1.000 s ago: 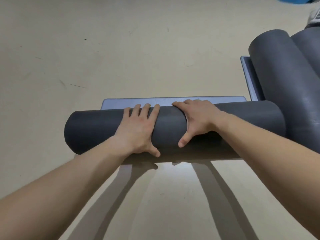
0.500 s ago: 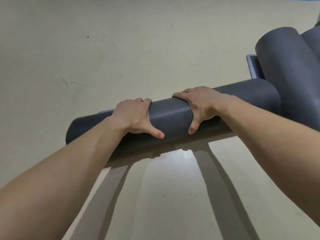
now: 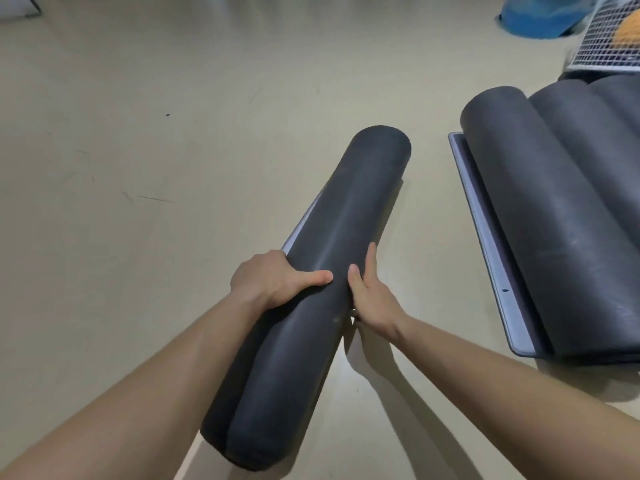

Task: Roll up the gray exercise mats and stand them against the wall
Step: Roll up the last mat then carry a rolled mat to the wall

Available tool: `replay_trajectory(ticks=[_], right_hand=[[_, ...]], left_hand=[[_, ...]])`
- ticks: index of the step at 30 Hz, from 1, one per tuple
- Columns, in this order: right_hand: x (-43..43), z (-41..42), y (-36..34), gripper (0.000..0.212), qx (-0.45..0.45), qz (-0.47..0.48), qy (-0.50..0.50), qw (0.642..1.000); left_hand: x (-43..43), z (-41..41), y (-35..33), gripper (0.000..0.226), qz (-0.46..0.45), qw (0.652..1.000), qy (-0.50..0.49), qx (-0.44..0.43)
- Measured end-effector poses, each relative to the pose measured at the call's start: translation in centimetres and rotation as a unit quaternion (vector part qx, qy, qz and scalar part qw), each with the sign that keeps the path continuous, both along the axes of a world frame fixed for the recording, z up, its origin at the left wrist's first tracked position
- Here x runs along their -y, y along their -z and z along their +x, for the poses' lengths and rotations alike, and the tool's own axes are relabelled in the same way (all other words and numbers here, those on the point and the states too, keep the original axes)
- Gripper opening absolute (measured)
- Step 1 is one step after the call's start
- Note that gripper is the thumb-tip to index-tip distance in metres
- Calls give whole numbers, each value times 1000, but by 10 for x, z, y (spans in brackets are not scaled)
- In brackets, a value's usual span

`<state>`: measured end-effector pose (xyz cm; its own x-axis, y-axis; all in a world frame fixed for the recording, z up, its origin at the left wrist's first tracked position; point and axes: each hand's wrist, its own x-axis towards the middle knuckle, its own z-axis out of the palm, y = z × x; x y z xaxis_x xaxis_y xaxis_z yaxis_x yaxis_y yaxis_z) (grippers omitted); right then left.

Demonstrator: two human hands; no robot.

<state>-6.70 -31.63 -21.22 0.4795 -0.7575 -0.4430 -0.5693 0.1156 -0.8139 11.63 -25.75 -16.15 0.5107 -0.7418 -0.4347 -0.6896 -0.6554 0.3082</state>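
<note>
A fully rolled gray exercise mat [image 3: 332,244] lies lengthwise in front of me, its far end pointing up and right and its near end low in the view. My left hand [image 3: 273,277] grips the roll's left side, thumb over the top. My right hand [image 3: 369,292] holds the right side, thumb on top and fingers along and under the roll. A thin strip of the mat's lighter edge shows beside my left hand. I cannot tell whether the roll touches the floor.
At the right, two more rolled gray mats [image 3: 561,216] lie side by side on a flat gray mat [image 3: 485,237]. A white wire basket [image 3: 609,39] and a blue object [image 3: 540,19] sit at the top right. Beige floor [image 3: 156,150] spreads to the left.
The roll has swung from lying crosswise to pointing away from me. My hands went from pressing on top of it to gripping its two sides. The view has tilted up.
</note>
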Motion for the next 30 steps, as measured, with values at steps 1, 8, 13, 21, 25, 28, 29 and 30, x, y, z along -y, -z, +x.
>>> replay_trajectory(ticks=[1,8,13,21,25,28,29,30], right_hand=[[-2,0,0,82,24,19,21,999],[-6,-14,-10,114,97,44,52,993],[33,-61,-10,88,74,-11,54,996],[102,-85,-44,103,-86,-50,-127,987],[100,-61,-46,109,-105,-39,-191,975],[86,-45,-55,119,-134,-34,-204,969],[80,-40,-59,123,-161,-54,-203,964],[72,-37,-62,124,-201,-83,-198,956]], left_hand=[[-4,-4,0,86,-15,1000,-4,1],[-19,-29,-1,83,-40,996,-18,-72],[-16,-82,6,82,-85,979,-26,-183],[-15,-159,27,33,-68,975,110,-180],[-34,-95,10,41,-5,943,331,-34],[-15,-23,-11,51,-156,892,397,147],[-2,-6,-18,56,-178,880,398,187],[11,7,-21,63,-157,881,398,202]])
